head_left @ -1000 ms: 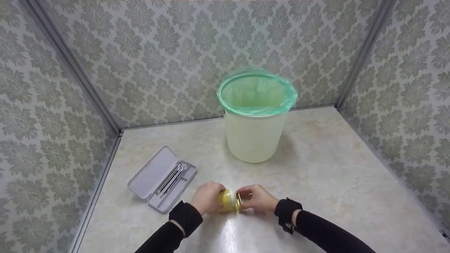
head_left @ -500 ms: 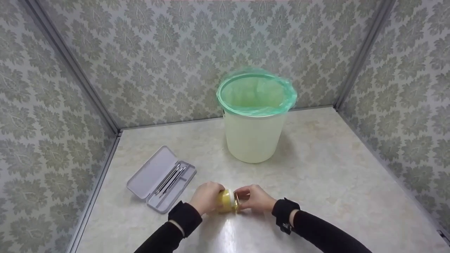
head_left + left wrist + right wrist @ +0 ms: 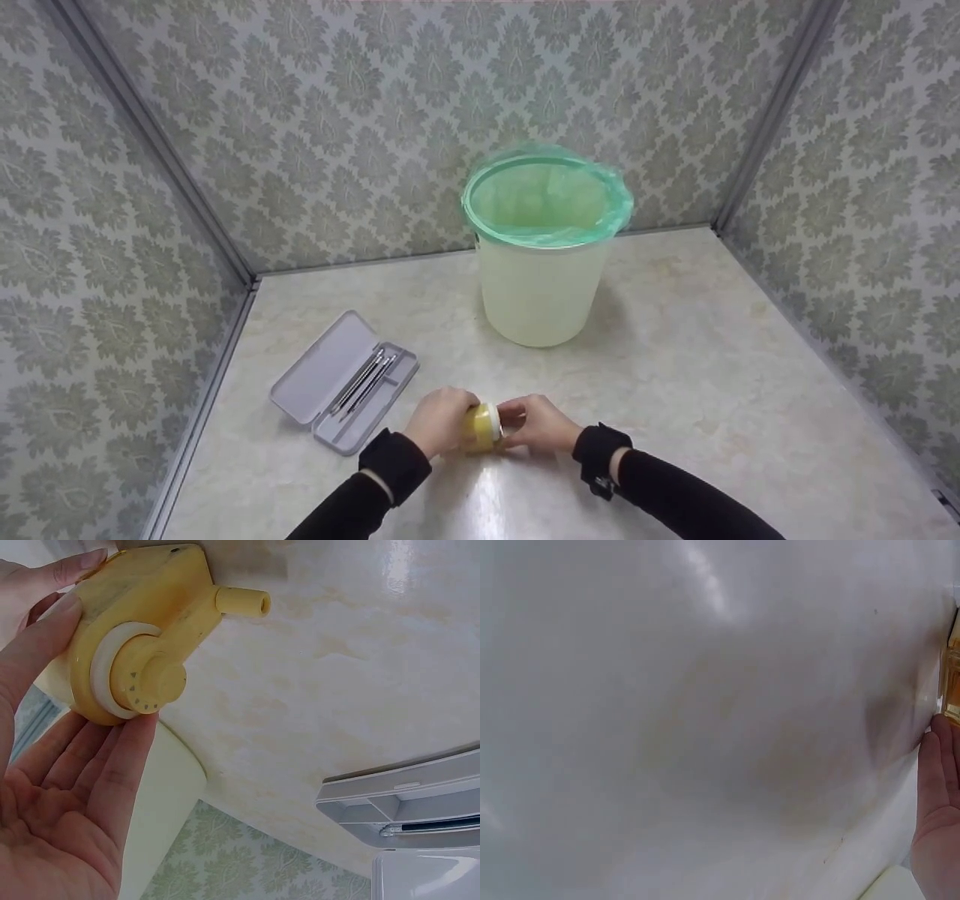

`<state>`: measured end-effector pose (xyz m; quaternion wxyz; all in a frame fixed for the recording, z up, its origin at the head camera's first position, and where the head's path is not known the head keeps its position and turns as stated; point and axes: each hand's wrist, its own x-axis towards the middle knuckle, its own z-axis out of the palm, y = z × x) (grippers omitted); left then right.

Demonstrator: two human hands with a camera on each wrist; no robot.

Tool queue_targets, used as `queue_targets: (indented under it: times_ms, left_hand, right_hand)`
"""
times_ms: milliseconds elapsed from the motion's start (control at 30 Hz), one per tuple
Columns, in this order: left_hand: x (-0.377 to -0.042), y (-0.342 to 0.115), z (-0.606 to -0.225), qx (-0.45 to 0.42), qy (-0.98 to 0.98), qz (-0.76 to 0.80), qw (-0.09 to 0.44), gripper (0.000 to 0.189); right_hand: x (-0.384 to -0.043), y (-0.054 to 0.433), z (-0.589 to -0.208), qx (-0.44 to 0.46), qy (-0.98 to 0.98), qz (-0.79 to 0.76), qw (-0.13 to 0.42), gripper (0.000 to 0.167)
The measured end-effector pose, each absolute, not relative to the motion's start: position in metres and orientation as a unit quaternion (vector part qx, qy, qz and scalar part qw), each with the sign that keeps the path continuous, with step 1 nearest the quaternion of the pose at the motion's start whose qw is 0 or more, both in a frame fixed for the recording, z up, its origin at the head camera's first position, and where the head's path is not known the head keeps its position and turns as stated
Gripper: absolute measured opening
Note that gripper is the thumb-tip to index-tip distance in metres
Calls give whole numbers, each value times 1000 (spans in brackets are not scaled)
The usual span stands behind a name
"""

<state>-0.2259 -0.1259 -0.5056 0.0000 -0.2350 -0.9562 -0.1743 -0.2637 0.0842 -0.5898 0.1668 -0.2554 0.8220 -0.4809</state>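
Note:
A yellow pencil sharpener (image 3: 478, 429) lies low over the table between both hands. In the left wrist view the sharpener (image 3: 154, 596) shows a white ring, a round knob and a short crank stub. My left hand (image 3: 441, 418) grips its body, thumb on one side and fingers on the other. At the opposite end, my right hand (image 3: 544, 426) has thumb and fingertips around the clear drawer end. Only an amber see-through edge of that drawer (image 3: 952, 686) appears in the right wrist view, beside the right fingers (image 3: 934, 772). The palms hide parts of the sharpener.
Behind the hands stands a pale bin (image 3: 536, 300) with a green liner. To the left, an open grey pencil case (image 3: 319, 375) holds several slim silver-and-dark pens (image 3: 364, 382). Patterned walls (image 3: 375, 112) enclose the table at the back and sides.
My right hand has moved slightly left, and the clear drawer has slid into the sharpener's body. The left hand keeps its grip in place.

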Motion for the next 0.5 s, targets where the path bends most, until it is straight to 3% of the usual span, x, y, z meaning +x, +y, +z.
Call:
queue_targets:
  times_ms: [500]
  left_hand:
    - [-224, -127, -505, -241, -954, -180, 9, 31]
  right_hand:
    - [-262, 77, -591, -265, 824, -476, 152, 43]
